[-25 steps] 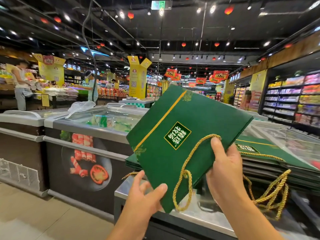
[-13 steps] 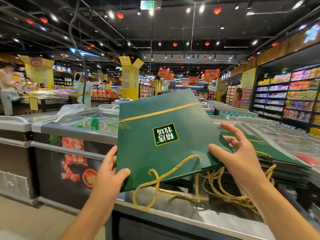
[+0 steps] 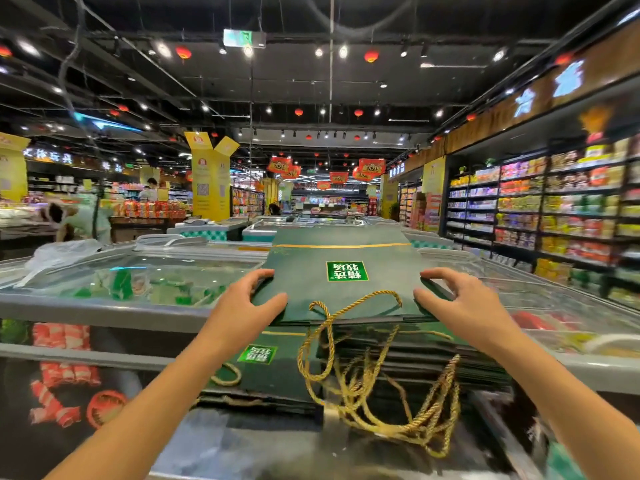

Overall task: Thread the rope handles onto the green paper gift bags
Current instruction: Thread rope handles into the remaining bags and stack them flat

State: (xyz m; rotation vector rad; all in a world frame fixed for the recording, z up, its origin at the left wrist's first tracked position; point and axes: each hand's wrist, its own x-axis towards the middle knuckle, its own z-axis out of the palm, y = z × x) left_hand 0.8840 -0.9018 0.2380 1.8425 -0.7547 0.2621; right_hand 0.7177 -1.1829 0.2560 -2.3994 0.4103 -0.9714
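- You had the top green gift bag [image 3: 341, 271] lying flat on the stack of bags [image 3: 419, 362] at the centre of the frame, its printed label facing up and its open end towards you.
- Your left hand [image 3: 247, 303] rested on the bag's left edge. The fingers were loosely bent over the side and the thumb lay on the top face near the front corner. It pressed on the bag rather than gripped it.
- Your right hand [image 3: 464, 303] sat at the bag's right edge, fingers spread and arched, with their tips and the thumb touching the paper. Nothing was closed in it.
- A gold rope handle [image 3: 360, 299] arched across the near end of the top bag between your two hands. One strand of it dropped over the front of the stack.
- Below that, a tangle of gold ropes [image 3: 398, 414] hung from the stacked bags and pooled at the lower centre of the frame.
- One more green bag [image 3: 263, 372] stuck out lower and to the left of the stack, its label visible beside your left forearm.
- The stack stood on the steel top of a freezer [image 3: 242, 445]. Another freezer with a glass lid [image 3: 138, 282] stood at the left, with a clear plastic bag [image 3: 59, 252] on its far corner.
- Stocked shelves [image 3: 554, 209] filled the right of the frame, and a yellow pillar [image 3: 210, 178] rose at the upper left of centre.
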